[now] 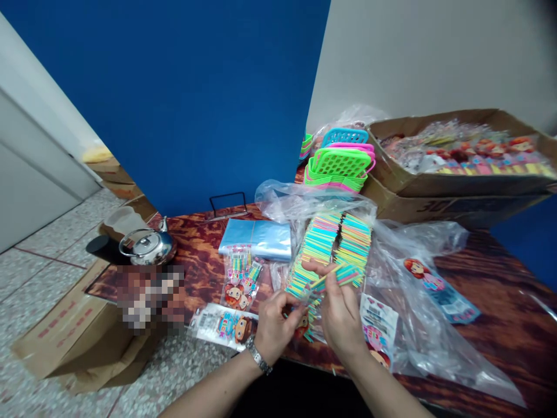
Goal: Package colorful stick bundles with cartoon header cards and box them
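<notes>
My right hand (pixel 342 313) is closed around a small bunch of thin coloured straw-like sticks (pixel 348 274), its index finger stretched along them. Beside it, my left hand (pixel 278 325), with a metal watch at the wrist, pinches what looks like the edge of a small printed plastic bag (pixel 303 328). Much of that bag is hidden behind the hands. Just beyond them, two rows of similar sticks (pixel 322 232) lie in an opened clear plastic wrap (pixel 282 194). Near my left wrist lies a silver printed bag (pixel 221 326); another printed bag (pixel 380 325) lies right of my right hand.
Filled bags (pixel 241 278) and a blue plastic stack (pixel 256 238) lie to the left. Farther left are a metal kettle (pixel 152 247) and an open floor carton (pixel 65 331). Coloured baskets (pixel 342 165) and a carton (pixel 435 194) of packets stand at the back right.
</notes>
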Available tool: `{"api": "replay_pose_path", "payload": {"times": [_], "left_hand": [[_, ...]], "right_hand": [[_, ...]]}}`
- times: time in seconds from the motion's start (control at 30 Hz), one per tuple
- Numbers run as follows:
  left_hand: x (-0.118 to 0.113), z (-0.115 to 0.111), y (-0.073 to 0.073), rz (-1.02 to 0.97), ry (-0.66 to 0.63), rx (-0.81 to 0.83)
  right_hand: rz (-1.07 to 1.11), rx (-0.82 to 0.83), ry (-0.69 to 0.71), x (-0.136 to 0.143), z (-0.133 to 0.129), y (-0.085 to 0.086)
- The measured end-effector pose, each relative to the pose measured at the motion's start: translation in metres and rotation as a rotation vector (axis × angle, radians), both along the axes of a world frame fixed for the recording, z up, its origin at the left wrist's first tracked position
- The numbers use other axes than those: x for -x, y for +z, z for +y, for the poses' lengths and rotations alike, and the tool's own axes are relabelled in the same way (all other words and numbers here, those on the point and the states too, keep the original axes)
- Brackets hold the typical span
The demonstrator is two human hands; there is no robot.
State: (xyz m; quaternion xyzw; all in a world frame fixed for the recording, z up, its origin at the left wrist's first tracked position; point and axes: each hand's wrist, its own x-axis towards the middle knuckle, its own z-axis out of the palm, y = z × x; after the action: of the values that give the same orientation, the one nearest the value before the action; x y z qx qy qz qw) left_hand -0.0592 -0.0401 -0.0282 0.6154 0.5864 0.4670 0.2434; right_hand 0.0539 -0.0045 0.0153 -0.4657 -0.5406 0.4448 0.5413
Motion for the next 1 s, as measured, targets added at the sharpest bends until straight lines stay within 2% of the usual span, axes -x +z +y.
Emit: {"api": "replay_pose_path", "payload": {"times": [0.23,0.43,0.57,0.83,1.0], "left_hand": [[0.009,0.005,0.007,-0.019,-0.095,-0.032],[0.017,0.007,0.007,0.0,-0.117,-0.04],[0.021,0.007,0.008,0.001,-0.156,-0.05],[0.028,0.004,0.007,0.04,-0.158,-0.04],[0.031,0.004,0.01,0.061,-0.127,0.009]], "right_hand": [[-0.348,-0.186,0.229,-0.021,0.0,0.006],[-0.533,-0.425,0.183,-0.043,0.01,0.019],[-0.657,-0.578,0.251,-0.039,0.013,0.024],[-0.794,-0.607,0.338,-0.03,0.016,0.025],[-0.768,-0.624,0.418,-0.027,0.017,0.025]]}}
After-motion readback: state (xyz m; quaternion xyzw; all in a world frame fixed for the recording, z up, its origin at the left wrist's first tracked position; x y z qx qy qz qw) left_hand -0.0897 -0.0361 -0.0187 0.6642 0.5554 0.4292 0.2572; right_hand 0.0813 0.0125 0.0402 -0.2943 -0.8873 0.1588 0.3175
